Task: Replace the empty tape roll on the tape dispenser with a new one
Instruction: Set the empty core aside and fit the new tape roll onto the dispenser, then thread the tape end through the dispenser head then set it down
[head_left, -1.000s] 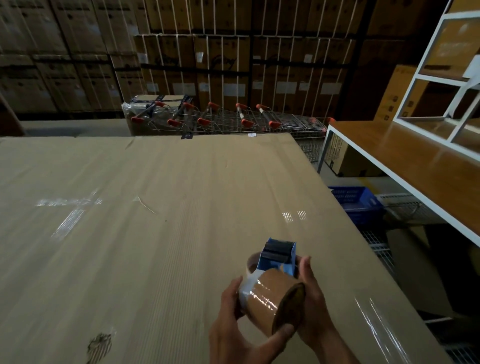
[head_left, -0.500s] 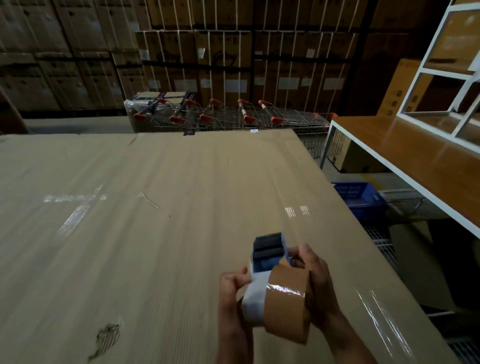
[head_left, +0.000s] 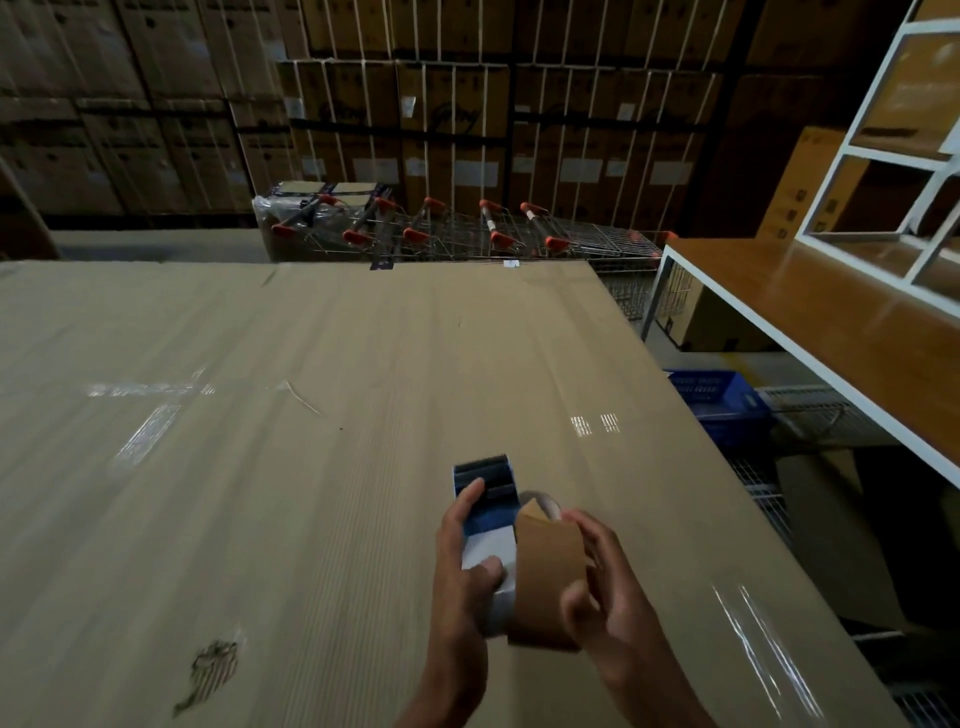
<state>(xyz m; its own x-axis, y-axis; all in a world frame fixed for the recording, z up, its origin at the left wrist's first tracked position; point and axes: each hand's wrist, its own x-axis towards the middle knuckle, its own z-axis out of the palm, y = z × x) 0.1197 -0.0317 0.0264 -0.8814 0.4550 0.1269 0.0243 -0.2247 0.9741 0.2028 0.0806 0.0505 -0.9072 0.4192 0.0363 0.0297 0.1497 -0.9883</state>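
Low in the head view at about five o'clock, the left hand (head_left: 460, 566) grips the blue-and-white tape dispenser (head_left: 488, 525), thumb across its white body; the right hand (head_left: 605, 592) holds the brown tape roll (head_left: 550, 571) flush against the dispenser's right side; both hang over the cardboard-covered table (head_left: 260, 467); shopping trolleys (head_left: 467, 234) line up at twelve o'clock; a blue crate (head_left: 711, 400) sits at three o'clock.

Tape dispenser (head_left: 485, 499) tilted flatter; tape roll (head_left: 550, 571) turned edge-up
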